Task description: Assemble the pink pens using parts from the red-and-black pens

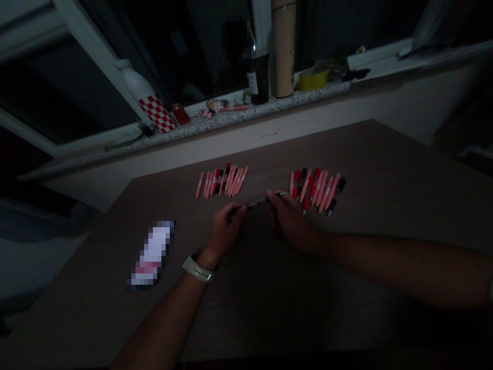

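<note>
Both my hands hold one dark pen [265,200] just above the brown table [346,154]. My left hand [225,228], with a pale watch on its wrist, pinches the pen's left end. My right hand [288,218] pinches its right end. A row of several pink, red and black pens [223,181] lies beyond my left hand. A second bunch of similar pens [318,190] lies just past my right hand, close to its fingertips.
A blurred white and red flat object [151,253] lies on the table to the left of my left arm. The stone windowsill [231,119] behind holds a red-checked white bottle [148,100], a dark bottle [259,74], a cardboard tube [284,49] and a tape roll [314,79].
</note>
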The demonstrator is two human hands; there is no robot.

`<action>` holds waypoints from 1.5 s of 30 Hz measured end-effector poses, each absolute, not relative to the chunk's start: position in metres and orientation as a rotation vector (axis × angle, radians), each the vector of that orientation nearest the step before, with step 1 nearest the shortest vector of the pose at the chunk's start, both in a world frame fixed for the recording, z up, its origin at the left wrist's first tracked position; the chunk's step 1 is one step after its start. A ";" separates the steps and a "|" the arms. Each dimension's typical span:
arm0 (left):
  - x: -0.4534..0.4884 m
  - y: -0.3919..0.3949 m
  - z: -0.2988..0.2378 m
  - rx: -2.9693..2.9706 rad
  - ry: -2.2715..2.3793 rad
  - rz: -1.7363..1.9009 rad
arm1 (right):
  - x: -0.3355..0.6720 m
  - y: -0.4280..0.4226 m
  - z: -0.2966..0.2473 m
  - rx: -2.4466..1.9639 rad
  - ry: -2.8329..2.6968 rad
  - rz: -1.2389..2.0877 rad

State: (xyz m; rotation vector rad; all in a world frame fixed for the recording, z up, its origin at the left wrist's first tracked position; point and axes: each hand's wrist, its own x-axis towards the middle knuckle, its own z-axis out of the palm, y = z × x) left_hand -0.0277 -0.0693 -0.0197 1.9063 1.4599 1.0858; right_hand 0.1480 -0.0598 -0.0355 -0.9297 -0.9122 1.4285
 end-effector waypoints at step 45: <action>-0.030 -0.069 -0.020 1.191 1.169 1.189 | 0.156 -0.071 -0.029 -0.796 -2.067 1.249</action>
